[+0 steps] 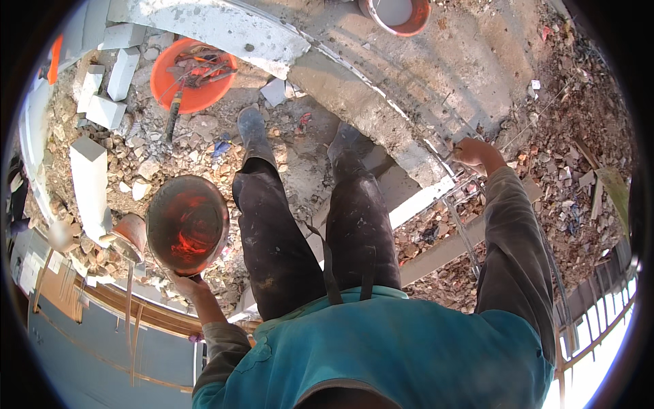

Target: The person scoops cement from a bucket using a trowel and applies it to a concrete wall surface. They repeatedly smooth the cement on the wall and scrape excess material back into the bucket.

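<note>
While the left hand point(187, 283) cups an orange bowl point(188, 223) from below, the right hand point(475, 153) grips a metal bar point(458, 178).

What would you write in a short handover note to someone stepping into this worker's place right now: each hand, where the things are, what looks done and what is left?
Left hand: holds a dirty orange pan from beneath, out over the rubble; it looks empty.
Right hand: grips a steel bar beside the concrete wall.
Nearby: an orange basin of tools lies ahead on the left, white blocks stand further left, and a bucket sits on the wall.
Done: pan apparently emptied.
Left: cannot tell.
</note>
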A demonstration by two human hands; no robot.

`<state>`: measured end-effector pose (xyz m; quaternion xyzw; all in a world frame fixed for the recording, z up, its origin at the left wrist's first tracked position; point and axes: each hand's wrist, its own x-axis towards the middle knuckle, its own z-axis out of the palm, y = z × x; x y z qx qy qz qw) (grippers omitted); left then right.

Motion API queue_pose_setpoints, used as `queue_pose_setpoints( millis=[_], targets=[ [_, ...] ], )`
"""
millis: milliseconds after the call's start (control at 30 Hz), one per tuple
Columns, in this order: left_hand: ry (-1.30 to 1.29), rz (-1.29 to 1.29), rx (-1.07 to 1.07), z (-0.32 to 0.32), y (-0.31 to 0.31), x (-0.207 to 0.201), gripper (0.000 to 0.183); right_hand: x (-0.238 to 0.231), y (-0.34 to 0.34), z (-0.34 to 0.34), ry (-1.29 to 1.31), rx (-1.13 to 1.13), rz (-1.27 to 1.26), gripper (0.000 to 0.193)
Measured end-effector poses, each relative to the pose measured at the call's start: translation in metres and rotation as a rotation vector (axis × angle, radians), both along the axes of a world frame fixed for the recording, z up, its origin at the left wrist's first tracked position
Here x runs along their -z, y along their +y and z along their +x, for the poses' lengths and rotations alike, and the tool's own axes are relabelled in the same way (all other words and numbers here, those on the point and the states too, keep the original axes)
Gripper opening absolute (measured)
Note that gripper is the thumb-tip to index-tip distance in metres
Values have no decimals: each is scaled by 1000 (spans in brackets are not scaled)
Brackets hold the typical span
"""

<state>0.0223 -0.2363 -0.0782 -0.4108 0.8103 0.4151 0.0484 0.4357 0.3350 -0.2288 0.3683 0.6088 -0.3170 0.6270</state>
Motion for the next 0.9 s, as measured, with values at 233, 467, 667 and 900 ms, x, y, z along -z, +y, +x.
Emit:
queue_pose_setpoints(
  millis=[233, 467, 667, 900],
  targets=[
    [36, 109, -34, 25, -21, 16, 50, 25, 12, -80, 251, 384, -127, 38],
    [107, 114, -208, 81, -43, 6, 44, -44, -10, -274, 1136, 110, 79, 51],
    [133, 99, -394, 124, -64, 6, 48, -58, -101, -215, 918, 4, 97, 47],
    [168, 165, -412, 149, -81, 14, 41, -5, -205, -206, 787, 5, 318, 45]
  ],
)
